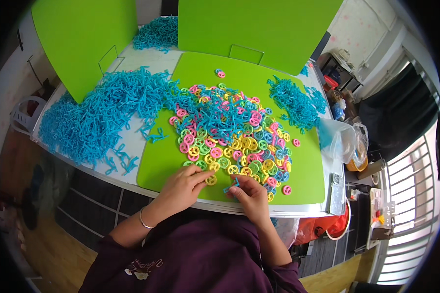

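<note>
My left hand (183, 186) is at the near edge of a pile of small plastic spoked wheels (252, 155) in yellow, pink, green and blue. Its thumb and index finger close on a yellow wheel (210, 180) at the green mat. To the right, my right hand (252, 196) pinches a small blue plastic piece (232, 185) between thumb and fingers, just above the mat's near part. The fingers partly cover that piece. On top of the wheels lies a heap of similar blue pieces (221, 117).
A large blue heap (117, 100) covers the table's left side, with a smaller one (294, 103) at right. Green panels (259, 29) stand at the back on wire supports. A phone (336, 193) lies by the right edge, near a clear plastic bag (338, 139).
</note>
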The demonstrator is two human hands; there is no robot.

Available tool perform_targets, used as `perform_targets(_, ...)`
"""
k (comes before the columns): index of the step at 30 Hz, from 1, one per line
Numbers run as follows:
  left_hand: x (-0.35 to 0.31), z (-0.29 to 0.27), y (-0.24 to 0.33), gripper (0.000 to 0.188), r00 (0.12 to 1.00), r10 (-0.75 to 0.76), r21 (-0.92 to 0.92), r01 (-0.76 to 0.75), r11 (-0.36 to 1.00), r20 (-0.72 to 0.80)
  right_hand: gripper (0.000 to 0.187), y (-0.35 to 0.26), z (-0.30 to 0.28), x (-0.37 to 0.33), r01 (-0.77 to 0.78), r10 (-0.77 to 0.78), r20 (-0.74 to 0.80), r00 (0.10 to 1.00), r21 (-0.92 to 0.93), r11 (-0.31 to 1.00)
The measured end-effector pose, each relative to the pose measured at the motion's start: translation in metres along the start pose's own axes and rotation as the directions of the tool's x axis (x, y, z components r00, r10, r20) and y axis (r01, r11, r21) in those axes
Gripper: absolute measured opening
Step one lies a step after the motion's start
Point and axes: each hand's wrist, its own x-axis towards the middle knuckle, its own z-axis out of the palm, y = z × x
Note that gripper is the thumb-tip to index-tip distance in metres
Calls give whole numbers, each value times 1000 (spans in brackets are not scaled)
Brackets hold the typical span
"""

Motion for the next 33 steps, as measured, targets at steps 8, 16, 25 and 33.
perform_targets(8, 9, 6, -4, 27, 999, 24, 30, -25, 999, 37, 28, 4, 0, 1, -3, 3, -9, 1000, -36, 999)
perform_targets(16, 12, 8, 3, 18, 988, -138, -273, 151, 950, 66, 26, 2, 3, 1, 36, -39, -36, 999, -86, 996)
perform_targets(25, 11, 11, 18, 26, 833, -336, -704, 552, 447, 440, 14, 8, -1, -1, 53, -51, 77, 996, -24, 998)
perform_targets(33, 8, 25, 18, 26, 842, -374, -738, 527, 421, 388, 13, 2, 13, -2, 215, -215, 20, 976, -29, 976)
